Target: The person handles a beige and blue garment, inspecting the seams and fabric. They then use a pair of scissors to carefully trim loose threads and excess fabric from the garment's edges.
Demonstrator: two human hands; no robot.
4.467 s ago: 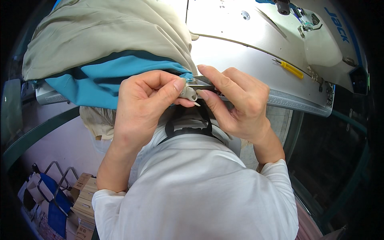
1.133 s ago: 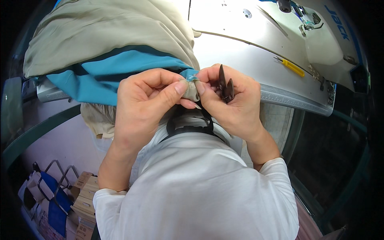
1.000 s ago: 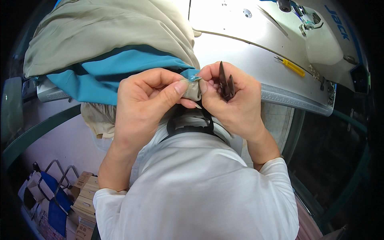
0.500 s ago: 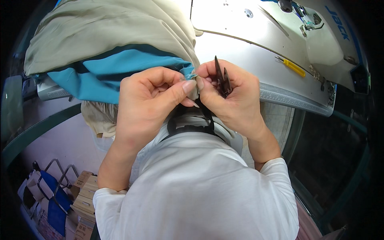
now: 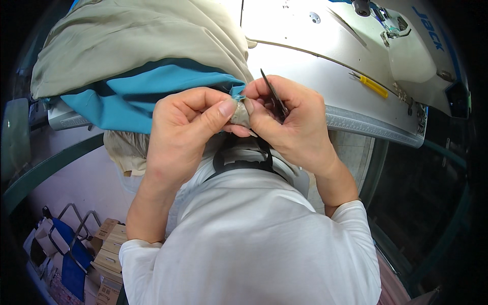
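Note:
Between thumb and fingers, my left hand (image 5: 184,129) pinches a small beige fabric end (image 5: 241,115) with a frayed teal edge above it. My right hand (image 5: 297,119) is closed on the same piece from the other side, its thumb and forefinger close to the left thumb. Tucked in the right palm is a pair of dark thread snips (image 5: 273,93), blades pointing up and away from the fabric. The piece leads into a teal cloth (image 5: 168,81), which lies under a large beige cloth (image 5: 147,43) at the left. My fingers partly hide the pinched spot.
A white sewing machine (image 5: 414,51) stands at the right on a pale table (image 5: 290,66) with a ruler strip (image 5: 366,124) along its front edge. A yellow-handled tool (image 5: 373,86) and tweezers (image 5: 348,26) lie there. A blue folding chair (image 5: 73,259) and wooden drawers (image 5: 109,256) are at lower left.
Both hands have shifted slightly left, and the beige end between them is turned to show more of its face. The snips have tilted, so their blades overlap in view.

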